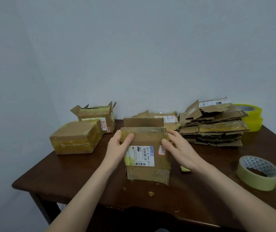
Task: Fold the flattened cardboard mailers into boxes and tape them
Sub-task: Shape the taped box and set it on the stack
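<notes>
A flattened cardboard mailer (148,171) with a white shipping label stands on the dark wooden table (77,181) in the middle. My left hand (118,148) grips its upper left edge, thumb on the front face. My right hand (177,146) grips the upper right edge, thumb near a small red-bordered sticker. A flap sticks up at the top behind my fingers. A roll of yellowish tape (258,173) lies flat to the right.
A tall stack of flattened mailers (212,124) sits at the back right, with two stacked tape rolls (253,117) behind it. A taped box (77,137) and an open-topped box (95,117) stand at the left. More flat cardboard (169,120) lies behind the held mailer. Small scraps dot the table.
</notes>
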{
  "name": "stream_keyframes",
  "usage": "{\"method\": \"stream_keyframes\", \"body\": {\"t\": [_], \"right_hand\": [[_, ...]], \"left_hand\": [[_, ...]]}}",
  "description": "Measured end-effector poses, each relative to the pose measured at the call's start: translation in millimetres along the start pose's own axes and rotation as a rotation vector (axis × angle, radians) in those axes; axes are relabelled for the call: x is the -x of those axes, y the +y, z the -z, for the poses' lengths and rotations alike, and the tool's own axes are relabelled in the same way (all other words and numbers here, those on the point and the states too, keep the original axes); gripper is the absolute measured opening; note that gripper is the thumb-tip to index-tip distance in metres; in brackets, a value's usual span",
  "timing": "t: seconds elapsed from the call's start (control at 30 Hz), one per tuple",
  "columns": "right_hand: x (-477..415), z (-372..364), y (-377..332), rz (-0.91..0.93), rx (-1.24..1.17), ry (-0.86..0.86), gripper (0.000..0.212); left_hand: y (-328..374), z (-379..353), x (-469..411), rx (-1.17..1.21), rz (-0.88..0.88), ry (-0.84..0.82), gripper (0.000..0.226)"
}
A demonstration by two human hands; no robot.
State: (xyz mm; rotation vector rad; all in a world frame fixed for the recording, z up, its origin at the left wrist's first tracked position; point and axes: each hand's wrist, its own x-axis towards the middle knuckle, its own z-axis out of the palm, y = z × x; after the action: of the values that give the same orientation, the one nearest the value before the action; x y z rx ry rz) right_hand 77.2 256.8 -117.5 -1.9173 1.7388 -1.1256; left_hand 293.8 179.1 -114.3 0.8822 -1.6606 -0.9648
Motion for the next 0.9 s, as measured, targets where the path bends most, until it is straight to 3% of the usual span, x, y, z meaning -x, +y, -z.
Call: {"method": "stream_keyframes", "body": {"t": [0.1, 0.2, 0.23, 0.33, 0.4, 0.47, 0.53, 0.67, 0.77, 0.9], "right_hand": [[-5, -3, -4, -0.066, -0.088, 0.045, 0.058], [-11, -4, -11, -0.12, -0.264, 0.048, 0.081], [-14, -2, -12, -0.133, -0.31, 0.041, 0.092], [-21, 6, -17, -0.156, -0.266, -0.006, 0.099], [-25, 12, -20, -0.11, -0.151, -0.064, 0.076], [-27, 15, -24, -0.072, -0.086, -0.101, 0.052], [-30, 13, -25, -0.065, -0.046, -0.108, 0.043], [-31, 1, -26, -0.069, 0.119, -0.105, 0.052], [-28, -7, -15, -0.112, 0.162, -0.122, 0.057], [-20, -3, -2, -0.13, 0.156, -0.148, 0.058]], "left_hand": [[3, -2, -9, -0.077, -0.014, 0.076, 0.034], [9, 1, -23, -0.152, 0.024, 0.027, 0.088], [9, 3, -28, -0.146, 0.047, -0.013, 0.095], [7, 7, -32, -0.106, 0.067, -0.087, 0.086], [6, 9, -31, -0.15, 0.041, -0.09, 0.067], [4, 12, -33, -0.338, -0.026, -0.096, 0.046], [6, 12, -35, -0.541, -0.077, -0.106, 0.039], [16, -2, -32, -0.939, -0.227, -0.202, 0.042], [7, -14, -21, -0.995, -0.177, -0.315, 0.049], [-5, -27, -15, -1.018, -0.188, -0.342, 0.053]]}}
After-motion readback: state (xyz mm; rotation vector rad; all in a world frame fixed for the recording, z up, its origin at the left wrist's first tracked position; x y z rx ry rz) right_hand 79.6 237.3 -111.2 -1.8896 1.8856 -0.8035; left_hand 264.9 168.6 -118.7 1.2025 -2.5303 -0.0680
